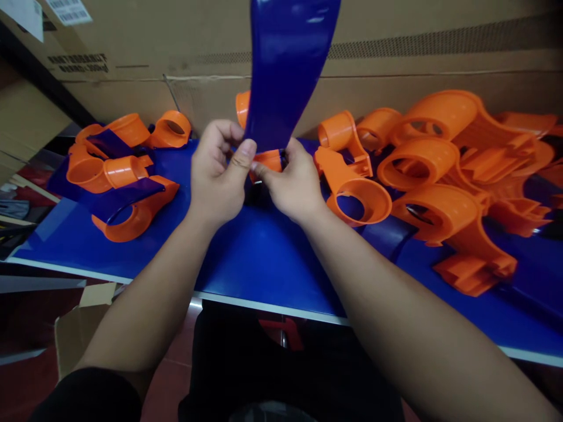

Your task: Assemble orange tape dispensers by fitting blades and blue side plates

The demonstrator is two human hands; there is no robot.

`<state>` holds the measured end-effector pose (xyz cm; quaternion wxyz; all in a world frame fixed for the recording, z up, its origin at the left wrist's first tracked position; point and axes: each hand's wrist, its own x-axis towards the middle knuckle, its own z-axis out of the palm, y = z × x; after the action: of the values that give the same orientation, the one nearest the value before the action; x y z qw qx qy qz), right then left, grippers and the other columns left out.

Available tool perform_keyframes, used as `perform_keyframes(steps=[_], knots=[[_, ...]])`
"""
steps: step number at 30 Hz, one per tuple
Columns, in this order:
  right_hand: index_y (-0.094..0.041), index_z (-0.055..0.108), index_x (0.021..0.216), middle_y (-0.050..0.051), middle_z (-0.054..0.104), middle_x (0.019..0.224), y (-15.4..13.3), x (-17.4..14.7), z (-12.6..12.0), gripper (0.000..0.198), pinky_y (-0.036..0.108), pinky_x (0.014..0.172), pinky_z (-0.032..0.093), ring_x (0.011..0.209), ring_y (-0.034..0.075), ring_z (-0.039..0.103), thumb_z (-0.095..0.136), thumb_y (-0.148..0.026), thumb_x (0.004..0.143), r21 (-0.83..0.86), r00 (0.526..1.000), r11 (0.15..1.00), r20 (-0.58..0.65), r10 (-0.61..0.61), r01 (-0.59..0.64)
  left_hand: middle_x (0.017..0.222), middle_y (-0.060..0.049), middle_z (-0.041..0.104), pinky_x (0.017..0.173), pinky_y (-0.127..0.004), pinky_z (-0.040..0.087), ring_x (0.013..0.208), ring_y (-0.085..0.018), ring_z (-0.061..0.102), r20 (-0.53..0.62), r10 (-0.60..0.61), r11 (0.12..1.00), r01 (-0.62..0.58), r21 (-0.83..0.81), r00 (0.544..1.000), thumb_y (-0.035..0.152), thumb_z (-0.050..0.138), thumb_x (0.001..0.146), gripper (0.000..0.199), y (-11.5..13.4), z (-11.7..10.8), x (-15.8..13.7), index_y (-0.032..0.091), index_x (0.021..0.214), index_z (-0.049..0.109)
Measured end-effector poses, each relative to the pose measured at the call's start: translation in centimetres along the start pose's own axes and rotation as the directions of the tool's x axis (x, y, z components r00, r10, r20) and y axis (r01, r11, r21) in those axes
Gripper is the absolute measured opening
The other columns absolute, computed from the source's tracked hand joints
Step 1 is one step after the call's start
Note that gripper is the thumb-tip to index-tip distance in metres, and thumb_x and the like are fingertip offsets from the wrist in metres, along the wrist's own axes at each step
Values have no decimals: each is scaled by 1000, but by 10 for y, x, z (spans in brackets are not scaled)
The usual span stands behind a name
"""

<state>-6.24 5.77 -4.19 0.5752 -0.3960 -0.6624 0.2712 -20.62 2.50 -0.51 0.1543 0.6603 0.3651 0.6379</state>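
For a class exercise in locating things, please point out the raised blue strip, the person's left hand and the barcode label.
Blue strip (290, 73), head view: middle of its broad face.
Left hand (216, 179), head view: middle, near the thumb's base.
Barcode label (69, 12), head view: middle of its printed face.

Far L, cardboard (153, 35) is bearing 2 print lines (79, 63), mostly blurring, bar apparent "300"; barcode lbl (69, 10) isn't reading legibly.

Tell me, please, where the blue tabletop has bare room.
Bare tabletop shows between the left forearm and right forearm, behind the white front edge, and at front left, before the orange-and-blue pieces. The right is crowded with orange ring-ended parts.
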Motion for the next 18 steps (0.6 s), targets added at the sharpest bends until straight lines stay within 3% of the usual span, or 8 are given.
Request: perform_keyframes(steps=[4, 6, 8, 11, 15, 18], knots=[[-25, 57, 103, 0, 67, 96, 2, 5, -7, 32, 42, 86, 62, 89, 19, 69, 75, -49, 91, -9, 995, 1000, -94, 17, -18, 78, 3, 47, 65, -27, 47, 69, -11, 53, -109, 23, 996, -32, -80, 994, 62, 68, 95, 39, -17, -19, 14, 26, 99, 53], [-26, 56, 106, 0, 65, 98, 6, 9, -10, 33, 41, 86, 63, 93, 19, 70, 70, -53, 95, 15, 993, 1000, -115, -9, 11, 78, 2, 53, 63, -27, 50, 67, -12, 54, -96, -109, 992, 102, -79, 989, 55, 68, 98, 30, -27, -30, 21, 27, 99, 55], [-27, 55, 109, 0, 65, 98, 9, 11, -13, 36, 41, 84, 63, 94, 19, 70, 67, -58, 96, 48, 993, 999, -118, -17, 23, 80, 1, 59, 61, -28, 52, 67, -13, 58, -80, -312, 950, 309, -51, 947, 45, 64, 101, 18, -33, -38, 25, 28, 98, 58], [-27, 56, 109, 0, 66, 96, 8, 11, -14, 39, 43, 84, 64, 92, 20, 70, 66, -62, 96, 81, 993, 997, -121, -2, 11, 76, 0, 62, 54, -26, 49, 62, -13, 58, -121, -534, 843, 538, -5, 837, 31, 60, 99, 8, -36, -39, 25, 26, 95, 63], [-26, 57, 103, 0, 66, 98, -1, 10, -13, 33, 42, 90, 62, 95, 19, 68, 71, -55, 95, 66, 990, 998, -139, -6, 15, 67, 0, 57, 48, -23, 36, 56, -12, 49, -140, -609, 770, 624, 129, 781, 18, 54, 94, 15, -36, -32, 21, 20, 84, 64], [-25, 57, 97, -1, 66, 97, -9, 9, -13, 25, 41, 90, 61, 90, 17, 65, 74, -42, 94, 61, 987, 998, -158, 6, 4, 69, 0, 58, 55, -24, 40, 59, -13, 51, -158, -650, 710, 668, 221, 743, 15, 52, 93, 14, -42, -31, 17, 18, 88, 65]])
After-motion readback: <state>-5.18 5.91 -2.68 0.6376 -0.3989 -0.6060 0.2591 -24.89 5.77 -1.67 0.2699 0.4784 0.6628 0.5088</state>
